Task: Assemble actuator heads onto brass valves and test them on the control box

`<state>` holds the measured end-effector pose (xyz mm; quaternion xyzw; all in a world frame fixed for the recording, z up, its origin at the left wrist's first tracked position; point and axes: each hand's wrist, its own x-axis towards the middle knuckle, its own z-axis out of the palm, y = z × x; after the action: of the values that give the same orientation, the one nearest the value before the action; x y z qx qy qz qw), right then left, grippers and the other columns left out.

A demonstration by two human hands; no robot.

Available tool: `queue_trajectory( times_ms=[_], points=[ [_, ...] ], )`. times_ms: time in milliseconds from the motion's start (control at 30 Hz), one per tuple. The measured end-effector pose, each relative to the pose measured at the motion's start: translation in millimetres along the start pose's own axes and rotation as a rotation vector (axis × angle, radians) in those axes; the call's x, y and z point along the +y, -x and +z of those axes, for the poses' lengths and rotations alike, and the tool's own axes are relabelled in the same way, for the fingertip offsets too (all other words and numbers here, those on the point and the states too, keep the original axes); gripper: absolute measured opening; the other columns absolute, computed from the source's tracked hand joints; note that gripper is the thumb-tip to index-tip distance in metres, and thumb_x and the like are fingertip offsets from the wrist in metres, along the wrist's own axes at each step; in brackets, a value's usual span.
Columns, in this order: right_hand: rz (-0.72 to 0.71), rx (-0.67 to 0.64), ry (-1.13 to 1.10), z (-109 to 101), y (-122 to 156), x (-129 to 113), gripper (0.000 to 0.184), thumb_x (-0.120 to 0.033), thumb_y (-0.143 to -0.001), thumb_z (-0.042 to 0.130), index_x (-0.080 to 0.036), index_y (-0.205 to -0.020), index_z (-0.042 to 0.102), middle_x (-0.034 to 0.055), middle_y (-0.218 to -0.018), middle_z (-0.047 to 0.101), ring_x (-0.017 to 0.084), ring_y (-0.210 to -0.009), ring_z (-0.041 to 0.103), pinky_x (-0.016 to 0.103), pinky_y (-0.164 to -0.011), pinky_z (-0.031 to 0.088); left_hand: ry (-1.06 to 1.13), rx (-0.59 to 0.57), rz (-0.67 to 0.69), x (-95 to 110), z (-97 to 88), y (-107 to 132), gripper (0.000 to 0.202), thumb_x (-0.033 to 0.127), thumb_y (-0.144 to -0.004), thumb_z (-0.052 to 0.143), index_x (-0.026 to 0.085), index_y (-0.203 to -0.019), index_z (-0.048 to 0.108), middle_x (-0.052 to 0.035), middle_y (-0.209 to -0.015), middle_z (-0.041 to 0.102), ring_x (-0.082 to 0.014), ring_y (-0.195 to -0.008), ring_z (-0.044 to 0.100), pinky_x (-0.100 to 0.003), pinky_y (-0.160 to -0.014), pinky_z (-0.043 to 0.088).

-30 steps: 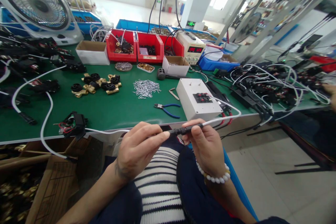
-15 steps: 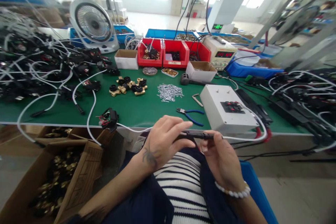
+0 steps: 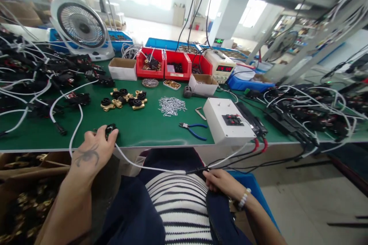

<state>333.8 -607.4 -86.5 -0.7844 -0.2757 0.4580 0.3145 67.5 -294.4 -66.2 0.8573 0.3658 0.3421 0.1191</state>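
Observation:
My left hand (image 3: 93,147) reaches to the front edge of the green table (image 3: 143,122) and closes over a small black part with red wires (image 3: 110,128). A white cable (image 3: 135,164) runs from that part across my lap to a black connector (image 3: 197,170). My right hand (image 3: 221,182) rests low by my lap, fingers curled on the cable just past the connector. A second white cable leads from there up to the white test box (image 3: 227,120).
Blue-handled pliers (image 3: 192,128), a pile of metal clips (image 3: 171,105) and brass-and-black fittings (image 3: 123,98) lie mid-table. Red bins (image 3: 169,63), small boxes, a power supply (image 3: 221,66) and a fan (image 3: 80,26) stand behind. Cable assemblies crowd both sides. A carton of brass parts (image 3: 17,199) sits lower left.
My left hand let go of the connector and moved left to the black part at the table edge. My right hand dropped toward my lap with the cable.

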Motion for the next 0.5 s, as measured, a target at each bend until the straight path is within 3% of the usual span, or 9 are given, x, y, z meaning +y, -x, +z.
queue_trajectory(
  times_ms=[67, 133, 167, 233, 300, 333, 400, 500],
  points=[
    [-0.093, -0.145, 0.093, -18.5, 6.7, -22.2, 0.051, -0.065, -0.076, 0.068, -0.016, -0.06, 0.069, 0.0027, -0.054, 0.064, 0.015, -0.052, 0.059, 0.027, -0.053, 0.044, -0.1, -0.046, -0.122, 12.9, 16.5, -6.4, 0.055, 0.058, -0.091, 0.05, 0.013, -0.116, 0.068, -0.0212, -0.098, 0.065, -0.0344, -0.075, 0.065, -0.053, -0.066, 0.053],
    [-0.312, -0.156, 0.18, -42.5, 10.8, -51.7, 0.045, -0.059, -0.084, 0.063, -0.018, -0.069, 0.072, 0.0032, -0.064, 0.07, 0.017, -0.06, 0.063, 0.028, -0.06, 0.048, -0.135, -0.097, -0.209, 27.7, 30.3, -14.3, 0.066, 0.056, -0.088, 0.056, 0.011, -0.136, 0.056, -0.0222, -0.102, 0.064, -0.0389, -0.083, 0.067, -0.055, -0.071, 0.054],
    [-0.44, -0.026, 0.194, -56.6, 9.7, -67.0, 0.043, -0.058, -0.086, 0.06, -0.019, -0.072, 0.073, 0.0037, -0.068, 0.071, 0.017, -0.064, 0.065, 0.03, -0.063, 0.05, -0.103, -0.123, -0.219, 35.7, 35.4, -17.3, 0.071, 0.052, -0.085, 0.062, 0.012, -0.142, 0.05, -0.021, -0.105, 0.065, -0.0392, -0.09, 0.067, -0.055, -0.077, 0.055],
    [-0.617, 0.376, 0.227, -88.0, -1.7, -93.6, 0.037, -0.053, -0.088, 0.06, -0.02, -0.078, 0.074, 0.0056, -0.079, 0.074, 0.02, -0.076, 0.068, 0.032, -0.074, 0.053, 0.065, -0.135, -0.165, 53.5, 41.2, -19.3, 0.077, 0.043, -0.077, 0.073, 0.014, -0.144, 0.046, -0.0167, -0.112, 0.066, -0.0356, -0.104, 0.066, -0.049, -0.09, 0.055],
    [-0.675, 0.742, 0.237, -120.0, -25.2, -111.0, 0.03, -0.048, -0.088, 0.062, -0.021, -0.09, 0.075, 0.0077, -0.091, 0.076, 0.022, -0.085, 0.069, 0.035, -0.081, 0.053, 0.282, -0.136, -0.06, 73.7, 41.1, -15.3, 0.072, 0.04, -0.074, 0.078, 0.015, -0.136, 0.051, -0.0129, -0.116, 0.066, -0.0306, -0.107, 0.066, -0.045, -0.095, 0.054],
    [-0.679, 0.844, 0.252, -134.3, -39.9, -115.7, 0.028, -0.045, -0.087, 0.064, -0.021, -0.096, 0.075, 0.009, -0.099, 0.076, 0.023, -0.089, 0.069, 0.036, -0.084, 0.053, 0.374, -0.15, -0.009, 84.3, 39.2, -11.6, 0.066, 0.041, -0.075, 0.078, 0.017, -0.132, 0.054, -0.0113, -0.117, 0.066, -0.0284, -0.107, 0.066, -0.043, -0.096, 0.054],
    [-0.65, 0.899, 0.292, -156.4, -69.5, -118.6, 0.029, -0.041, -0.087, 0.062, -0.019, -0.103, 0.075, 0.0109, -0.109, 0.075, 0.025, -0.098, 0.069, 0.038, -0.09, 0.052, 0.528, -0.193, 0.106, 104.5, 32.8, -3.2, 0.059, 0.042, -0.077, 0.079, 0.02, -0.127, 0.057, -0.009, -0.121, 0.066, -0.0253, -0.109, 0.066, -0.041, -0.097, 0.054],
    [-0.564, 0.775, 0.326, -170.4, -100.7, -113.0, 0.03, -0.037, -0.089, 0.057, -0.015, -0.094, 0.077, 0.0121, -0.101, 0.078, 0.026, -0.099, 0.07, 0.039, -0.093, 0.051, 0.703, -0.232, 0.24, 127.5, 21.2, 7.2, 0.06, 0.041, -0.078, 0.08, 0.023, -0.13, 0.055, -0.0083, -0.124, 0.065, -0.023, -0.113, 0.065, -0.038, -0.1, 0.053]
  ],
)
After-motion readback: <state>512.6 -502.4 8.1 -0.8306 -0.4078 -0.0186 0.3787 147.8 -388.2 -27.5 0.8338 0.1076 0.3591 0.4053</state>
